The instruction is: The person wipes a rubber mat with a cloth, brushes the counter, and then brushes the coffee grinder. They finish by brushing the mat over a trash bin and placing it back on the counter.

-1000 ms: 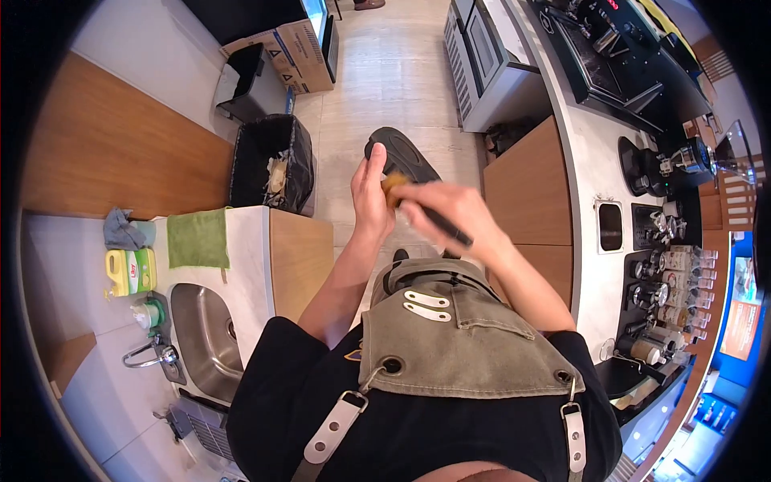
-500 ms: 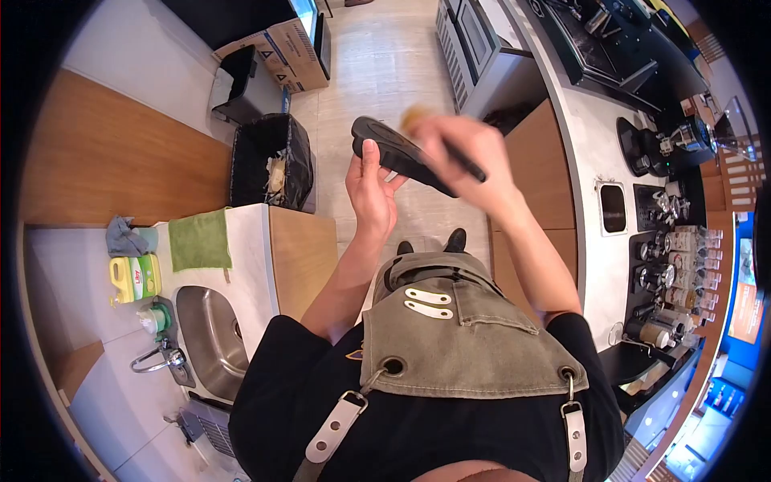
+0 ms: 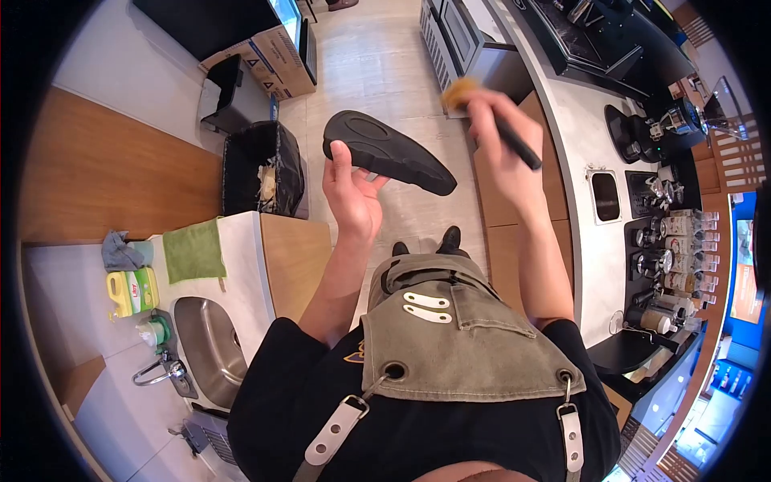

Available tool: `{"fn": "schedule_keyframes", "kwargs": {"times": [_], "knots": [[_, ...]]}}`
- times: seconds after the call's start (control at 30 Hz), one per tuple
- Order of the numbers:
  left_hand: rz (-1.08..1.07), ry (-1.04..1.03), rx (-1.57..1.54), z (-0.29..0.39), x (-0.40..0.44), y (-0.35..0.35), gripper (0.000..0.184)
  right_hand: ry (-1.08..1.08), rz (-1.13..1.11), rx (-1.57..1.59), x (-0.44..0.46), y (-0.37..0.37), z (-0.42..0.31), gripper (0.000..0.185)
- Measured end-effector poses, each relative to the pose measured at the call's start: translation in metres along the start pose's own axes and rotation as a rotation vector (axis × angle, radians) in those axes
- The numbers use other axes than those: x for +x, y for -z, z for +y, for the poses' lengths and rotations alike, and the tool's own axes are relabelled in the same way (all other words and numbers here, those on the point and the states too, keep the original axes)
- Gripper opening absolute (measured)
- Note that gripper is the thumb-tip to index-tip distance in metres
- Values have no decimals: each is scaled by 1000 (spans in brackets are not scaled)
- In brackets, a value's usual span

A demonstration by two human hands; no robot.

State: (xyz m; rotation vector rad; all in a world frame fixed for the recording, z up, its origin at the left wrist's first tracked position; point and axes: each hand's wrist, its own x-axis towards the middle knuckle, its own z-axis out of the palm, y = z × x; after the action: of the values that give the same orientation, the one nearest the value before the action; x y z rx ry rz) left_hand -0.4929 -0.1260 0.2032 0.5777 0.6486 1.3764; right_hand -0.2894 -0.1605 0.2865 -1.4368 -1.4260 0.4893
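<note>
A black, curved, sole-shaped piece [image 3: 393, 153] with oval ridges is held up over the floor, tilted down to the right. My left hand [image 3: 352, 193] grips its left end, thumb on top and fingers beneath. To the right, apart from it, my right hand [image 3: 504, 145] is closed round the dark handle of a brush [image 3: 518, 145]. The brush's yellowish-brown head [image 3: 459, 94] is blurred and points up and left, touching nothing that I can make out.
Left are a black-lined bin [image 3: 263, 173], a grey bin [image 3: 241, 96], a green cloth [image 3: 195, 251] and a steel sink [image 3: 209, 345]. Along the right counter [image 3: 578, 153] stand coffee machines, a grinder [image 3: 679, 116] and several bottles. A person's shoe [image 3: 343, 5] shows at the top.
The black piece has moved left and up, and more of its surface now shows. My right hand with the brush has moved right and away from it. The view has shifted slightly.
</note>
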Motion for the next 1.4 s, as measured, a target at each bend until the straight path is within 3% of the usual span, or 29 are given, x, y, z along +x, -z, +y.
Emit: {"fn": "schedule_keyframes", "kwargs": {"times": [0.1, 0.13, 0.2, 0.23, 0.27, 0.33, 0.4, 0.47, 0.5, 0.6, 0.67, 0.73, 0.77, 0.8, 0.87, 0.93, 1.0, 1.03, 1.07, 1.13, 1.17, 1.27, 1.33, 1.4], "knots": [[-13, 25, -3, 1, 5, 0, 42, 329, -553, 142, -22, 8, -4, 18], [-10, 41, -5, 2, 7, -3, 41, 185, -643, 36, -27, 8, -3, 17], [-6, 38, 11, 3, 4, -14, 40, 93, -192, -119, -22, 4, 11, 16], [-4, 27, 16, 3, 6, -19, 39, 234, 120, -273, -16, 1, 9, 16], [22, 38, 26, 4, 10, -17, 40, 236, 183, -235, -16, 3, 8, 17], [73, 72, 51, 3, 17, -8, 42, 36, -214, 66, -25, 17, -3, 18], [-6, 30, -1, 1, 18, -10, 47, -90, -559, 50, -21, 28, -14, 19], [-62, 40, -81, 4, 19, -15, 51, 236, 191, -375, -5, 23, 34, 18], [-73, 66, -139, 9, 17, -24, 54, 19, 160, -105, -6, 25, 20, 20], [-120, 150, -137, 7, 12, -14, 58, -120, -211, 280, -17, 19, 1, 26], [-186, 153, -65, 2, 14, -8, 59, -45, -591, 146, -15, 17, -14, 28], [-244, 220, -160, 6, 13, -11, 56, 108, -478, 174, -8, 5, 26, 24], [-295, 260, -204, 7, 13, -9, 56, -49, -343, 191, 3, 13, 39, 21], [-344, 298, -251, 8, 12, -7, 56, 107, -39, -224, 15, 18, 48, 23], [-322, 294, -214, 15, 9, -10, 59, -38, 54, -283, 23, 35, 36, 22], [-325, 301, -172, 18, 11, -7, 61, 227, -127, -9, 11, 25, 7, 28], [-360, 322, -121, 17, 14, 1, 63, 262, -619, 44, 2, 26, -24, 28], [-372, 359, -177, 17, 16, 0, 66, 228, -721, 53, 5, 24, -20, 27], [-381, 399, -232, 18, 16, -2, 70, 213, -548, 53, 13, 24, 0, 28], [-389, 417, -233, 23, 12, -5, 74, 327, 53, -584, 31, 29, 20, 27], [-394, 384, -177, 26, 11, -6, 74, 259, 78, -347, 36, 35, 18, 27], [-369, 348, -52, 34, 11, -7, 75, 216, -264, -11, 18, 31, -25, 27], [-368, 347, -60, 33, 13, -9, 74, 246, -609, 31, 11, 24, -30, 25], [-371, 356, -144, 29, 11, -11, 74, 355, -380, -3, 21, 10, 3, 25]]}}
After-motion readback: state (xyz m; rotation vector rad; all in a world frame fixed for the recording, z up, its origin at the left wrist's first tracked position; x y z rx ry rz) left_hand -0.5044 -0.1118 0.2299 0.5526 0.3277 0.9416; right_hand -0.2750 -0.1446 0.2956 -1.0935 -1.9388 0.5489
